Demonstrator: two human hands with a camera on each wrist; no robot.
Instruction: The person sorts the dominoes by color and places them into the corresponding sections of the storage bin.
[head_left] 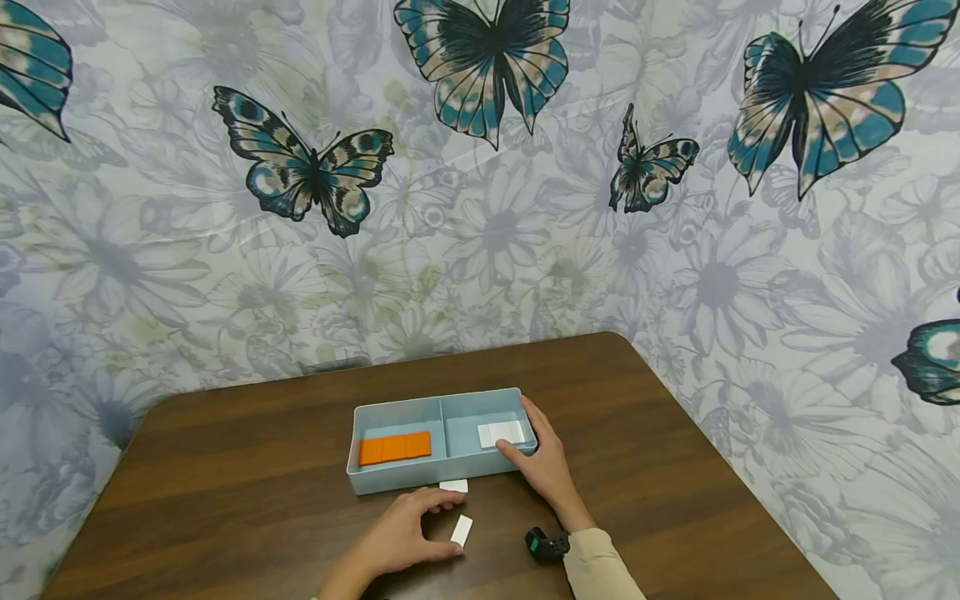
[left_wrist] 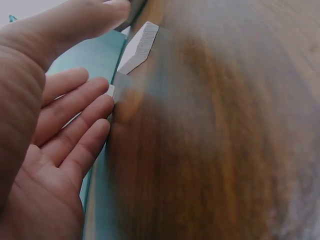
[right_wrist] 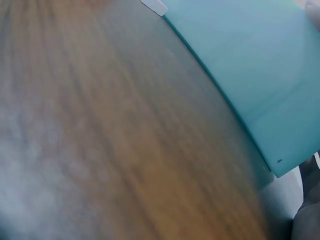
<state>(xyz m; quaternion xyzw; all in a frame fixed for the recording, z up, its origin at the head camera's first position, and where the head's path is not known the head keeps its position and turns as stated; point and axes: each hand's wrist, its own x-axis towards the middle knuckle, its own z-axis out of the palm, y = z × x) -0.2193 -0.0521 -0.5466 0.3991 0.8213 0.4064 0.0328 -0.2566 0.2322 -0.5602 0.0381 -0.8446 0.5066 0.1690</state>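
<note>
A pale blue two-compartment box [head_left: 397, 477] lies on the wooden table. My right hand [head_left: 552, 468] holds its right end, thumb over the front rim and fingers along the far side. Orange tiles [head_left: 394, 447] lie in a row in the left compartment, white tiles [head_left: 501, 433] in the right one. In front of the box, my left hand [head_left: 401, 532] has thumb and fingers spread apart around a loose white tile [head_left: 462, 531]. Another white tile [head_left: 453, 486] lies against the box's front wall, by the left fingertips. The left wrist view shows straight fingers [left_wrist: 82, 117] and a white tile [left_wrist: 138, 48] beyond them.
A black band with a green patch [head_left: 546, 546] sits at the right wrist, by a cream sleeve [head_left: 600, 567]. The brown table [head_left: 247, 467] ends at the back against a cloth [head_left: 495, 275] printed with butterflies and flowers.
</note>
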